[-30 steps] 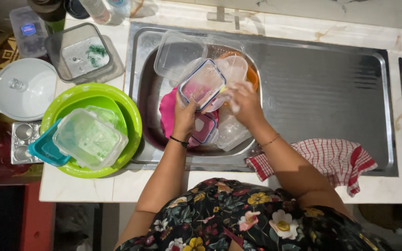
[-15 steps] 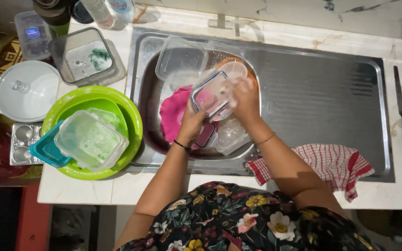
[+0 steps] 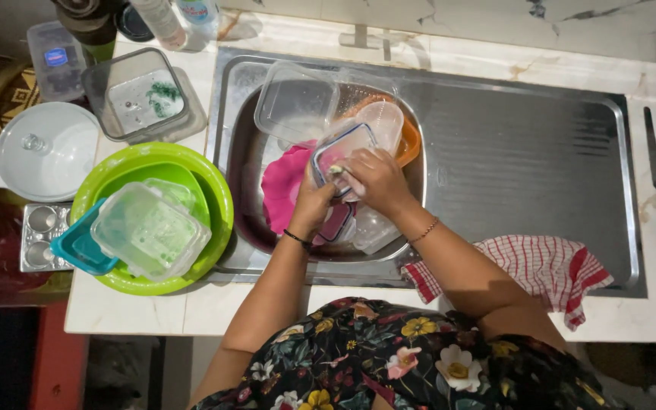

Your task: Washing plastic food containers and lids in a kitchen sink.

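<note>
Marble counter, steel sink point(image 3: 495, 159) full of plastic dishes. Both hands over the basin. Left hand point(image 3: 315, 203) clamps the near edge of a clear box point(image 3: 337, 148), fingers curled under, thumb on the rim. Right hand point(image 3: 377, 181) closed, fingers together, pressed on the box's right side. Pink plate point(image 3: 281, 186) below. Green bowls point(image 3: 191, 182) left, checked cloth point(image 3: 540, 266) right.

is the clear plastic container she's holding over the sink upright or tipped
Tipped. The clear rectangular plastic container is held on edge over the steel sink, its opening facing the left hand and right hand.
</note>
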